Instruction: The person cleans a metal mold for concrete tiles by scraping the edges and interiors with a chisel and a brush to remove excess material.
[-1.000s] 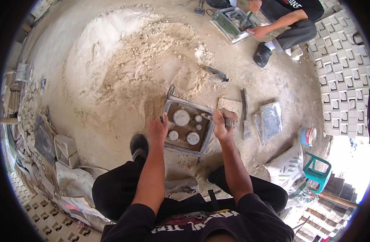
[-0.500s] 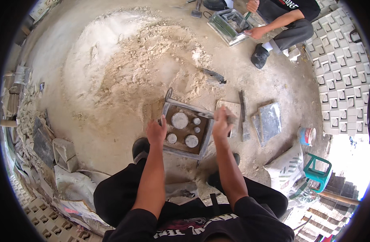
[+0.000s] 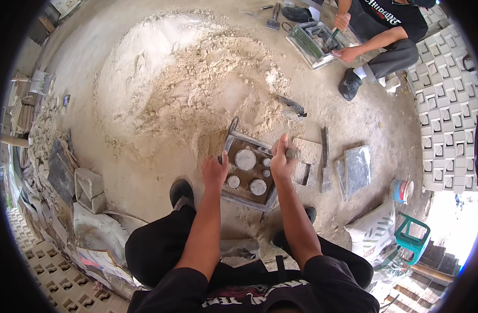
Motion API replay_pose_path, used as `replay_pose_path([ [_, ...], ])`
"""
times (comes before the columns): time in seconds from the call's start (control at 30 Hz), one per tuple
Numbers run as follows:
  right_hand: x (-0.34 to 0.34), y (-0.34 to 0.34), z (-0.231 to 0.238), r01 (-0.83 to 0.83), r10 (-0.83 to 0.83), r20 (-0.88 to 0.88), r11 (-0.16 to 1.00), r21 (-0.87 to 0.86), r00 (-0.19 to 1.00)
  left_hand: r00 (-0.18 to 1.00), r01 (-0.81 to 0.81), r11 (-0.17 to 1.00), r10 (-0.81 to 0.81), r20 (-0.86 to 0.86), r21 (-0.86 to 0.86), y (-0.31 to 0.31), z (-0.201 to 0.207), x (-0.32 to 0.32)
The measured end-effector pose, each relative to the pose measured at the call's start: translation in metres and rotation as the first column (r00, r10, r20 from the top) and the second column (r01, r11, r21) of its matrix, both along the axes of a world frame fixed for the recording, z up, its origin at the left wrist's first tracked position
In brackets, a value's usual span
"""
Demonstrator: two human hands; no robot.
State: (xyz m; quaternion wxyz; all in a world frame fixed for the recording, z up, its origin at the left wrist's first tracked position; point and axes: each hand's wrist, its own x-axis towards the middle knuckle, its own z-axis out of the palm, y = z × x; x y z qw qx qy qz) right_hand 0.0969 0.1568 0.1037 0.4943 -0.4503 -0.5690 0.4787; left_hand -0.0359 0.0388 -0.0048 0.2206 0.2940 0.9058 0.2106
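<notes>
On the ground before me lies a rectangular metal mould (image 3: 273, 199) with a looped end at its far left corner. Inside, several round pale discs (image 3: 245, 160) of differing sizes stand out of packed brown material. My left hand (image 3: 215, 170) is closed around the mould's left side, thumb along the rim. Over the right rim, my right hand (image 3: 284, 163) is closed on a short greyish tool (image 3: 293, 153). Its kind is hard to make out, as the fist hides much of it. A pale slab with a rectangular cutout (image 3: 302, 174) lies just right of that hand.
Beyond the mould spreads a heap of pale crumbly powder (image 3: 197, 78). A co-worker (image 3: 385, 36) crouches at far right over another box mould (image 3: 314, 44). Flat plates (image 3: 358, 167), a bucket (image 3: 401, 191), a white sack (image 3: 373, 229) and a green stool (image 3: 413, 237) stand right.
The view has shifted, so the whole scene sits farther right and slightly lower. My right hand, with its blurred tool before, now shows more sharply at the rim. The left hand keeps its hold.
</notes>
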Motion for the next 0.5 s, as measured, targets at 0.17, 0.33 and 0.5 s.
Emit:
replay_pose_path([
  [0.17, -0.013, -0.004, -0.01, -0.026, 0.028, -0.017, 0.994, 0.109, 0.999, 1.0, -0.003, 1.0, 0.003, -0.001, -0.002, 0.002, 0.0, -0.001],
  [0.33, -0.041, -0.001, 0.034, -0.058, 0.058, -0.002, 0.998, 0.033, 0.998, 1.0, -0.027, 0.999, 0.027, 0.016, -0.032, -0.002, -0.002, -0.001],
  [0.5, -0.048, 0.002, 0.005, -0.163, 0.112, 0.196, 0.95, 0.265, 0.974, 0.999, -0.006, 1.0, 0.007, 0.048, -0.021, 0.006, 0.003, -0.002],
])
